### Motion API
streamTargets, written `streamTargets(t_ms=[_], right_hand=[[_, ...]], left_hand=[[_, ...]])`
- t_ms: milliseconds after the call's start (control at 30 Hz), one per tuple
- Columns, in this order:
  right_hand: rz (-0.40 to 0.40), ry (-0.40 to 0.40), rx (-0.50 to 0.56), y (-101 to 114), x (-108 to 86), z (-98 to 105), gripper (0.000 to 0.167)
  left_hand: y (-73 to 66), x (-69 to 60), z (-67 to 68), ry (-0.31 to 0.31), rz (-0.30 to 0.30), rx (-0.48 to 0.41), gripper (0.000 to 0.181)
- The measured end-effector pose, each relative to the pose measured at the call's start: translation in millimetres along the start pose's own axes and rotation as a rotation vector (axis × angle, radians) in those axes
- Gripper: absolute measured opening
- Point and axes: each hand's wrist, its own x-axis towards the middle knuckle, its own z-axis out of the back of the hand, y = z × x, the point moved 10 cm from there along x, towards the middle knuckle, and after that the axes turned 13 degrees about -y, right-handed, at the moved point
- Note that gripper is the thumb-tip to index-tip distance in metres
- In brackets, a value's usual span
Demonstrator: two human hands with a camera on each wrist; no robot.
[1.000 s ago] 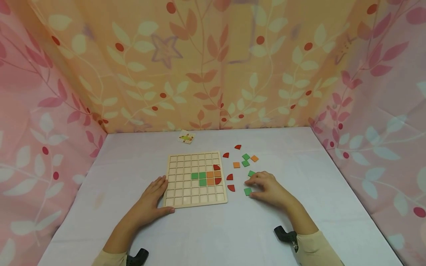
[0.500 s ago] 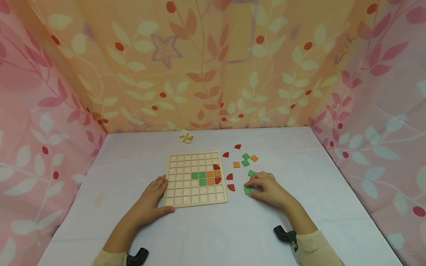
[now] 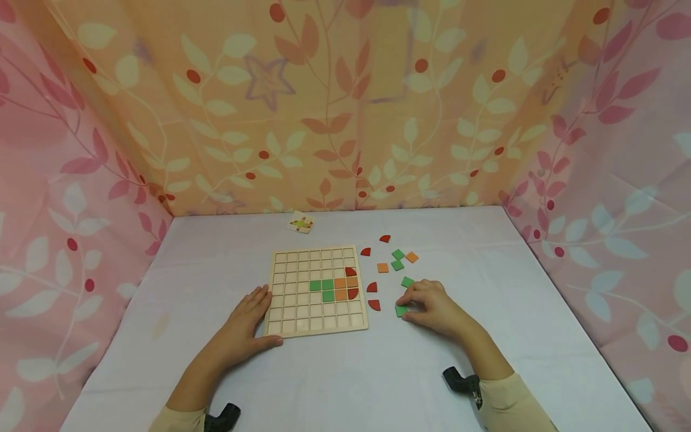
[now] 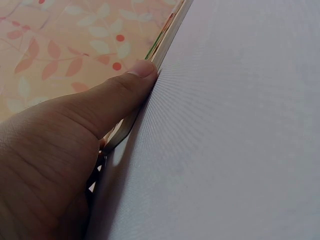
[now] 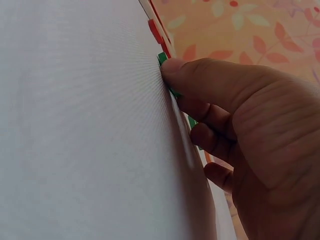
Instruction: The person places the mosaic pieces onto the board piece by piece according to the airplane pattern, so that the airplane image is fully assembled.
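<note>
Part of a thin green square tile [image 3: 401,311] is hidden by the right hand [image 3: 434,306], whose thumb and index finger pinch it at the white cloth-covered table [image 3: 345,384]; whether it is lifted cannot be told. In the right wrist view only slivers of it show around the thumb, and the pieces beyond are edge-on. The left hand [image 3: 243,330] lies relaxed, fingers extended along the left edge of a pale wooden grid board [image 3: 288,300], thumb touching the near edge; its own wrist camera hides the other fingers. A second green tile [image 3: 407,282] sits just beyond the right index finger. Print on the small card [image 3: 301,222] behind is too tiny to read. Both beige sleeves [image 3: 518,405] are cut off below.
</note>
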Motion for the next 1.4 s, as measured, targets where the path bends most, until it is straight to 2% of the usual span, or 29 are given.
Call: streamTargets(t_ms=[267, 467, 700, 933, 1233, 1400], right_hand=[[-0.095, 0.010, 0.001, -2.2, 3.5, 7.1, 0.025], [-0.039, -0.016, -0.007, 11.9, 16.7, 17.7, 0.027], [0.009, -0.009, 0.007, 35.0, 38.8, 24.2, 0.023], [0.083, -0.018, 0.076, 56.4, 55.3, 17.6, 0.021], [0.062, -0.035, 0.059, 73.6, 77.7, 3.2, 0.025], [0.080, -0.039, 0.053, 85.1, 88.8, -9.4, 0.027]], left_hand=[[0.2, -0.1, -1.9, -0.003, -0.003, -0.006, 0.118], [-0.2, -0.9, -1.7, -0.006, -0.002, -0.015, 0.118], [1.2, -2.3, -2.9, 0.000, 0.014, -0.015, 0.118], [1.9, -2.4, -3.0, 0.001, 0.009, -0.010, 0.117], [2.4, 0.6, -2.9, 0.004, 0.007, -0.008, 0.117], [2.4, 1.0, -2.7, 0.010, 0.009, -0.008, 0.117]])
